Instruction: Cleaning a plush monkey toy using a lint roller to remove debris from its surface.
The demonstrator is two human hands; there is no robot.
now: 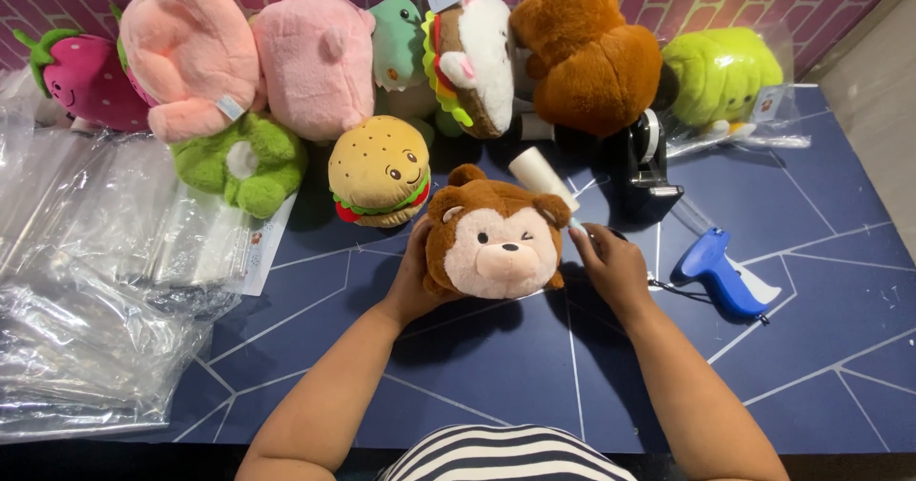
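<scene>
Monkey plush (pixel 496 242) hides left hand (pixel 412 281) palm; right hand (pixel 611 266) fingertips unclear.

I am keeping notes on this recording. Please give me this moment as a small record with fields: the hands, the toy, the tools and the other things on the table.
left hand: left hand cups the side of the brown monkey plush
right hand: right hand holds the lint roller against the plush
tools: blue tagging gun, black tape dispenser
behind: burger plush
left side: clear plastic bags
surface: dark blue table
</scene>
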